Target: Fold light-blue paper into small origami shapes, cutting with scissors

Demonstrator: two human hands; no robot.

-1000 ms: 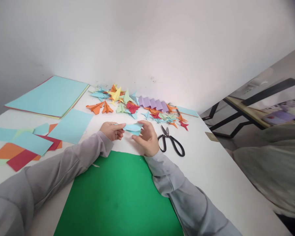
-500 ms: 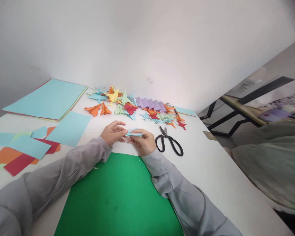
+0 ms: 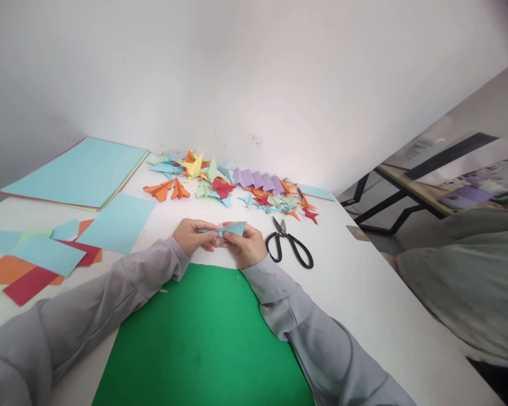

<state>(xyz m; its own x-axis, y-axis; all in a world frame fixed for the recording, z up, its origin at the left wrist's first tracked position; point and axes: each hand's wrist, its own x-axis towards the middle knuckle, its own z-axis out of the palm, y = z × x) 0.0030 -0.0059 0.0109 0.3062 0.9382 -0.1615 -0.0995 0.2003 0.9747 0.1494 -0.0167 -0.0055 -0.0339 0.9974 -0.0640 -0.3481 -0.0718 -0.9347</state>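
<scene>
A small folded piece of light blue paper [image 3: 235, 228] is held up between my two hands, just beyond the far edge of a green sheet [image 3: 207, 332]. My left hand [image 3: 190, 235] pinches its left end with thumb and fingers. On the other side, my right hand [image 3: 250, 246] grips the paper, its thumb near the middle fold. Part of the paper is hidden behind my fingers. Black-handled scissors [image 3: 295, 246] lie on the white table to the right of my right hand, blades pointing away and slightly spread.
Folded paper planes [image 3: 193, 166] in several colours lie along the wall, beside a pleated purple paper [image 3: 258, 179]. Large coloured sheets [image 3: 76, 172] are stacked at the back left. Loose cut pieces [image 3: 31, 285] lie at the left. A person in grey-green clothing [image 3: 465, 276] is at the right.
My left fingers have closed onto the left end of the blue paper. The paper has turned, showing a wider pointed flap at the right. The view has shifted slightly.
</scene>
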